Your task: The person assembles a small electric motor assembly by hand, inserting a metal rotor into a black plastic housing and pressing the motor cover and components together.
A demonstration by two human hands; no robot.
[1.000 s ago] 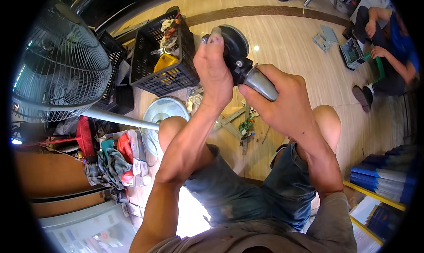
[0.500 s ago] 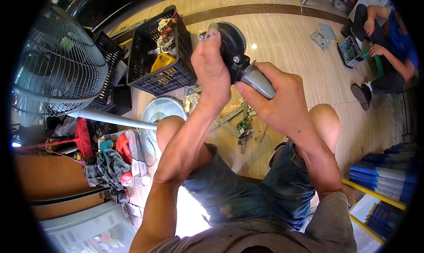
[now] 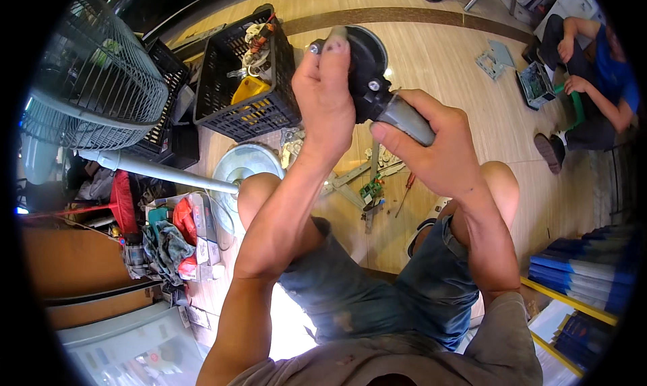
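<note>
Upper centre, our left hand (image 3: 325, 97) clasps the black part (image 3: 367, 57), right hand (image 3: 441, 142) the grey handle (image 3: 408, 120): already joined, remainder unclear.

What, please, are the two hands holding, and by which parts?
A black device: the left hand holds its round black part, the right hand its grey tapered end.

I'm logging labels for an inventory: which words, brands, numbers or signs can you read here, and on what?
None can be read.
Black-and-grey part in the left hand and right hand: no legible marking shows.
White carton by the rags: marks too small to read.
Blue-and-white stack at right: any print too blurred.
Pale translucent bin, lower left: coloured patches, nothing legible.
</note>
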